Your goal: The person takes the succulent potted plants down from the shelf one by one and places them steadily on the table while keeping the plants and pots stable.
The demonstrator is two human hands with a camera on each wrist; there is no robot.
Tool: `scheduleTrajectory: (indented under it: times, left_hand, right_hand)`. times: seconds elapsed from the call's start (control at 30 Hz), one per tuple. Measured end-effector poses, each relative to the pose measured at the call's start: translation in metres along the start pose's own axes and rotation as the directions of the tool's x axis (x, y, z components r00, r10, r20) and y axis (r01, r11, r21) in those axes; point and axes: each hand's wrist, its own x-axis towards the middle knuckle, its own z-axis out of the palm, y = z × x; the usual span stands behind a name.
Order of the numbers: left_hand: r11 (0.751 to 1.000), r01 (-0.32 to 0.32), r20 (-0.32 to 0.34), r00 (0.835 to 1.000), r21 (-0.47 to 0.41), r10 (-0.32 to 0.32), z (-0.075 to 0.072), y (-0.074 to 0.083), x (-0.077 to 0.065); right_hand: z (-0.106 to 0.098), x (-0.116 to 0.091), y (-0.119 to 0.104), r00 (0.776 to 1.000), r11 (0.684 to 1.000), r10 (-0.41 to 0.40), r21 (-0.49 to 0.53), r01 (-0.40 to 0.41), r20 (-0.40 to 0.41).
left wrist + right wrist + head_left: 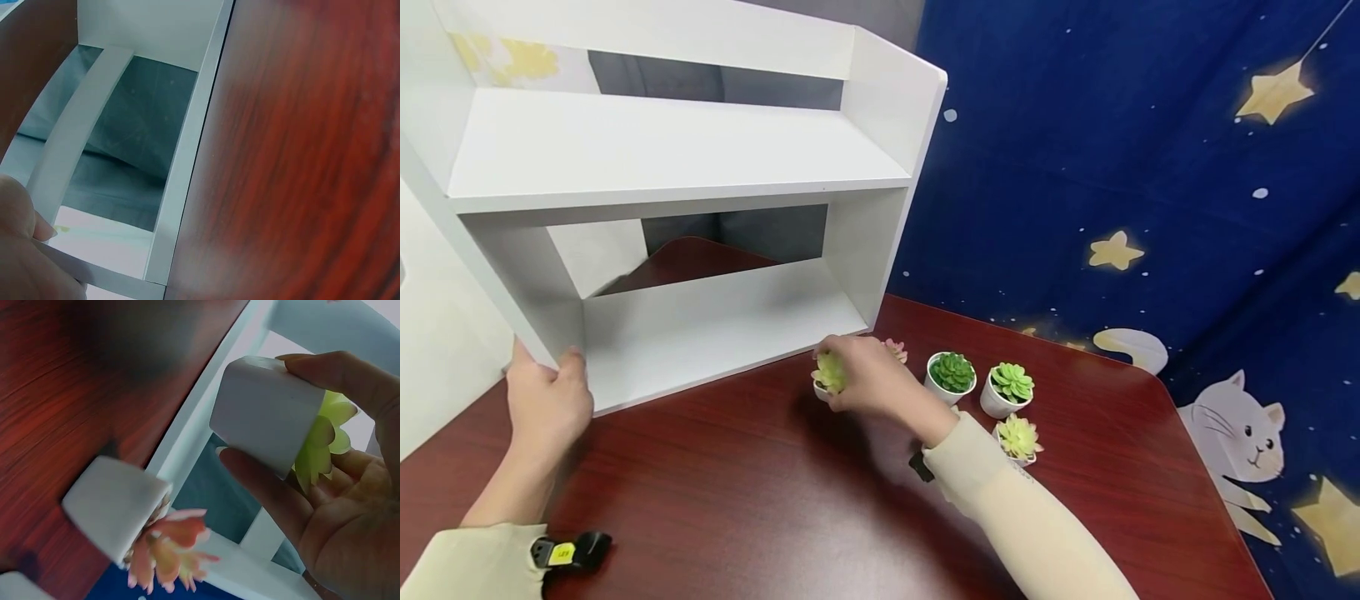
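My right hand [868, 375] pinches a small white pot with a yellow-green succulent [830, 374] between thumb and fingers, close to the front edge of the white shelf unit [700, 325]. In the right wrist view the pot [265, 409] is clear of the table, its leaves toward the palm. A pink succulent [169, 550] in a white pot stands just beyond, mostly hidden by my hand in the head view. My left hand [548, 404] grips the lower front edge of the shelf's left side panel, thumb on the inner side.
Right of my right hand stand a dark green succulent [952, 372], a bright green one [1011, 383] and a pale yellow one [1018, 437], all in white pots. The red-brown table [737, 500] ends near a blue curtain [1037, 167] with stars and a cat.
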Motion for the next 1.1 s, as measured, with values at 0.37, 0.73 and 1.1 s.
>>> scheduleTrajectory:
  times: [0.37, 0.73, 1.1]
  left_hand:
    - [1.0, -0.009, 0.006, 1.0, 0.001, 0.009, 0.001, 0.002, -0.002]
    - [1.0, -0.014, -0.01, 1.0, 0.008, 0.014, 0.0, 0.0, 0.0]
    - [1.0, 0.002, -0.007, 1.0, 0.017, -0.002, -0.001, 0.0, 0.0]
  right_hand:
    - [0.001, -0.028, 0.024, 0.994, 0.996, -0.087, 0.031, 0.084, 0.074]
    - [-0.002, -0.044, 0.035, 0.982, 0.99, -0.14, 0.048, 0.135, 0.125]
    - [0.005, -0.05, 0.044, 0.965, 0.986, -0.161, 0.076, 0.148, 0.207]
